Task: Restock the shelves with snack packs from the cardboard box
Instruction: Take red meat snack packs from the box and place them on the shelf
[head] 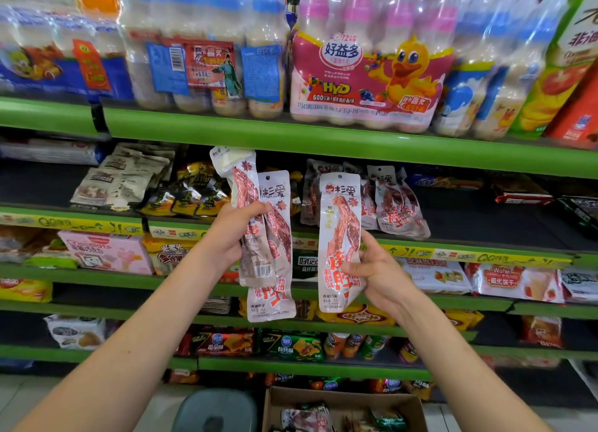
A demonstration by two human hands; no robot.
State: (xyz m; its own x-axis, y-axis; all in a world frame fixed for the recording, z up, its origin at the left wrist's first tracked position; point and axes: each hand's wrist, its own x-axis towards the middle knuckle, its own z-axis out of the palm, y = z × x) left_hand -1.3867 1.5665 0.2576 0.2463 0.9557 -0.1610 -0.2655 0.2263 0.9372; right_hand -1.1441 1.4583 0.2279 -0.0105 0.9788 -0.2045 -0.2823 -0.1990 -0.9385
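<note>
Shelving is under way: the left hand (233, 234) grips what look like two meat-snack packs (270, 237), and the right hand (372, 263) pinches a third pack (338, 234). All are raised before the second shelf (485, 221), where matching packs (394, 202) lie. Next, each needs setting among those; more remain in the cardboard box (343, 405) below.

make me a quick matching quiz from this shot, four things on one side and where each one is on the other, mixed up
Things:
1. single snack pack
2. two snack packs
3. cardboard box
4. pink duck bottle pack

Places:
A. on the floor below the shelves
B. on the top green shelf
C. in the right hand
D. in the left hand

Pairs: 1-C, 2-D, 3-A, 4-B
</note>
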